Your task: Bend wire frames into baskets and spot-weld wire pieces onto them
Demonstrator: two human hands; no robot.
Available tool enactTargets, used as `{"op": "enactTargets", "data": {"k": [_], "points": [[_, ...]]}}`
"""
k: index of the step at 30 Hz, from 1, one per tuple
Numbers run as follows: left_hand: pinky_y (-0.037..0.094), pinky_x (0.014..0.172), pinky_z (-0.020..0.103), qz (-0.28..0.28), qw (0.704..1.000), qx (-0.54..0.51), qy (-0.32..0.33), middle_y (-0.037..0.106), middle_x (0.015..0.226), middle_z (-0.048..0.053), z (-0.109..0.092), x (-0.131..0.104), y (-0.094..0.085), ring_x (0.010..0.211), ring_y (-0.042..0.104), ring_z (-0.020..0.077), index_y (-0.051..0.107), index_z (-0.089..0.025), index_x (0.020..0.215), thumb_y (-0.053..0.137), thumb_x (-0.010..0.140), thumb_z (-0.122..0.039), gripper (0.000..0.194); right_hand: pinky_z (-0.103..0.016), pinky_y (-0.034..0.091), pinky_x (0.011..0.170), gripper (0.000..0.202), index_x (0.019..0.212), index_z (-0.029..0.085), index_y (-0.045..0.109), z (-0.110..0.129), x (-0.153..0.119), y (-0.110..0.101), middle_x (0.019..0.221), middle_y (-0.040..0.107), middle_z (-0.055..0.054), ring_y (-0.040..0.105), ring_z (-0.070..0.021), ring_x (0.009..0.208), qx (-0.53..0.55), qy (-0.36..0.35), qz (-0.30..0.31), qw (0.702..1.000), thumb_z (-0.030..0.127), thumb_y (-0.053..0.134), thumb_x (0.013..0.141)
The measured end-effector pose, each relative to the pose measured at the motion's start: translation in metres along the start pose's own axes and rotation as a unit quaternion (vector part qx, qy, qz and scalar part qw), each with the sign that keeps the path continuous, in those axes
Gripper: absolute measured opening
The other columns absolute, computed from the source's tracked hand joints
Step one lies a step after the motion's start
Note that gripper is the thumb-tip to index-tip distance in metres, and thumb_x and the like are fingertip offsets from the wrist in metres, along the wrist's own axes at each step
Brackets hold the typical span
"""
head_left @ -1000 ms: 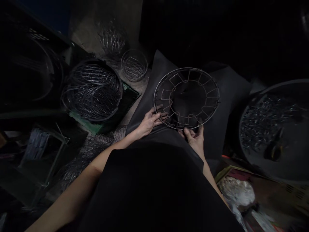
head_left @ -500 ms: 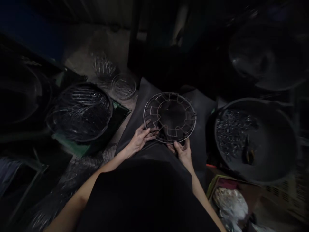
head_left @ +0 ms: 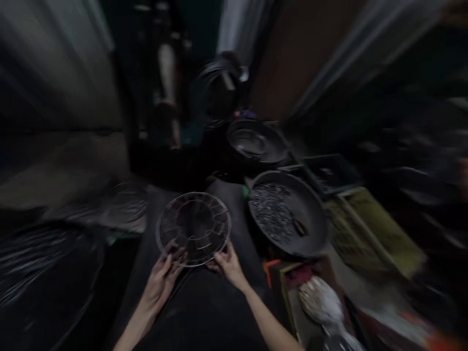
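A round wire frame [head_left: 194,239], with an outer ring and bent wires around an inner opening, is held over my dark-clad lap. My left hand [head_left: 164,270] grips its near left rim, fingers closed on the wire. On the near right rim, my right hand [head_left: 227,263] pinches the ring between thumb and fingers. To the right stands a dark round basin [head_left: 314,222] with many small metal pieces [head_left: 268,209] heaped on its left side. A dark and yellow tool [head_left: 300,226] lies among them, too blurred to name.
Left of me is a large dark tub [head_left: 87,292] of thin wires. Behind the basin sits another round pan [head_left: 280,151]. An open box [head_left: 292,312] with a clear plastic bag [head_left: 321,300] stands at lower right, near a yellow crate [head_left: 395,243].
My view has swung to the right and up, so the surroundings appear shifted left and lower. Both hands still hold the wire frame by its near rim.
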State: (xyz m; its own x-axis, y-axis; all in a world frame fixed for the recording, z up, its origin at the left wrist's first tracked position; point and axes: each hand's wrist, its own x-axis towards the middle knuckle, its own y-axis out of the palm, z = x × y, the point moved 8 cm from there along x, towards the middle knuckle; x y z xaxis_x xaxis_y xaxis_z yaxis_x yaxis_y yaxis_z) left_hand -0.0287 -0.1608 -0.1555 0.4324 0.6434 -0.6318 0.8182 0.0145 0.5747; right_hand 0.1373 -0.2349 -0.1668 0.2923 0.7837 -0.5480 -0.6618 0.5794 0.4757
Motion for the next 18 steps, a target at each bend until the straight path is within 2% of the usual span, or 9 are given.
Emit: {"op": "enactTargets", "data": {"k": [2, 5, 7, 10, 11, 13, 15, 18], "points": [[0.05, 0.098, 0.029, -0.038, 0.999, 0.027, -0.002, 0.069, 0.106, -0.004, -0.003, 0.003, -0.022, 0.112, 0.059, 0.0194, 0.056, -0.039, 0.12, 0.068, 0.077, -0.033, 0.044, -0.034, 0.057, 0.063, 0.084, 0.126, 0.029, 0.036, -0.011, 0.011, 0.012, 0.077, 0.069, 0.004, 0.068, -0.0165, 0.06, 0.027, 0.011, 0.035, 0.999, 0.048, 0.081, 0.058], [0.046, 0.099, 0.022, -0.068, 0.996, 0.061, -0.021, 0.067, 0.111, -0.007, -0.005, 0.014, -0.049, 0.122, 0.051, 0.0156, 0.054, -0.043, 0.121, 0.065, 0.077, -0.04, 0.045, -0.036, 0.057, 0.063, 0.067, 0.109, 0.025, 0.048, -0.017, 0.031, 0.014, 0.077, 0.068, 0.002, 0.068, -0.0179, 0.064, 0.048, 0.005, 0.04, 0.998, 0.056, 0.078, 0.057], [0.043, 0.103, 0.026, -0.06, 0.997, 0.039, -0.024, 0.066, 0.115, -0.004, -0.003, 0.014, -0.047, 0.125, 0.047, 0.017, 0.055, -0.04, 0.121, 0.064, 0.078, -0.039, 0.045, -0.034, 0.058, 0.062, 0.066, 0.104, 0.023, 0.049, -0.013, 0.028, 0.006, 0.078, 0.068, 0.002, 0.068, -0.017, 0.067, 0.047, -0.013, 0.029, 0.998, 0.054, 0.08, 0.055], [0.034, 0.11, 0.041, -0.022, 0.999, -0.02, -0.013, 0.062, 0.122, 0.005, -0.001, 0.006, -0.025, 0.127, 0.046, 0.0251, 0.062, -0.027, 0.117, 0.059, 0.077, -0.037, 0.041, -0.029, 0.058, 0.061, 0.066, 0.106, 0.024, 0.049, 0.001, 0.008, -0.017, 0.095, 0.068, -0.001, 0.068, -0.0165, 0.078, 0.023, -0.062, -0.019, 0.998, 0.047, 0.083, 0.054], [0.032, 0.111, 0.043, -0.009, 1.0, -0.021, 0.008, 0.06, 0.124, 0.007, -0.006, 0.004, -0.019, 0.126, 0.046, 0.0263, 0.063, -0.023, 0.115, 0.056, 0.079, -0.038, 0.04, -0.028, 0.058, 0.061, 0.065, 0.108, 0.024, 0.05, 0.006, 0.003, -0.026, 0.101, 0.068, -0.001, 0.068, -0.0168, 0.082, 0.015, -0.075, -0.038, 0.996, 0.045, 0.083, 0.055], [0.031, 0.112, 0.044, 0.012, 0.999, 0.009, 0.036, 0.059, 0.125, 0.01, -0.019, 0.003, -0.013, 0.124, 0.048, 0.0276, 0.066, -0.017, 0.111, 0.055, 0.082, -0.042, 0.04, -0.028, 0.058, 0.063, 0.063, 0.109, 0.025, 0.051, 0.014, 0.0, -0.037, 0.102, 0.067, -0.001, 0.067, -0.0165, 0.084, -0.001, -0.083, -0.057, 0.995, 0.043, 0.082, 0.057], [0.034, 0.109, 0.045, 0.032, 0.996, 0.07, 0.048, 0.06, 0.123, 0.014, -0.033, 0.003, -0.015, 0.12, 0.052, 0.03, 0.066, -0.013, 0.111, 0.053, 0.082, -0.056, 0.052, -0.03, 0.058, 0.069, 0.059, 0.111, 0.025, 0.052, 0.023, 0.002, -0.039, 0.103, 0.067, -0.002, 0.067, -0.0171, 0.086, -0.033, -0.084, -0.05, 0.995, 0.044, 0.079, 0.062], [0.044, 0.098, 0.046, 0.035, 0.977, 0.21, 0.007, 0.065, 0.111, 0.019, -0.045, 0.007, -0.029, 0.104, 0.062, 0.0325, 0.068, -0.009, 0.104, 0.056, 0.075, -0.067, 0.066, -0.036, 0.055, 0.082, 0.056, 0.113, 0.021, 0.057, 0.037, 0.002, -0.043, 0.108, 0.067, -0.007, 0.066, -0.0205, 0.094, -0.12, -0.094, -0.043, 0.987, 0.048, 0.074, 0.067]]}}
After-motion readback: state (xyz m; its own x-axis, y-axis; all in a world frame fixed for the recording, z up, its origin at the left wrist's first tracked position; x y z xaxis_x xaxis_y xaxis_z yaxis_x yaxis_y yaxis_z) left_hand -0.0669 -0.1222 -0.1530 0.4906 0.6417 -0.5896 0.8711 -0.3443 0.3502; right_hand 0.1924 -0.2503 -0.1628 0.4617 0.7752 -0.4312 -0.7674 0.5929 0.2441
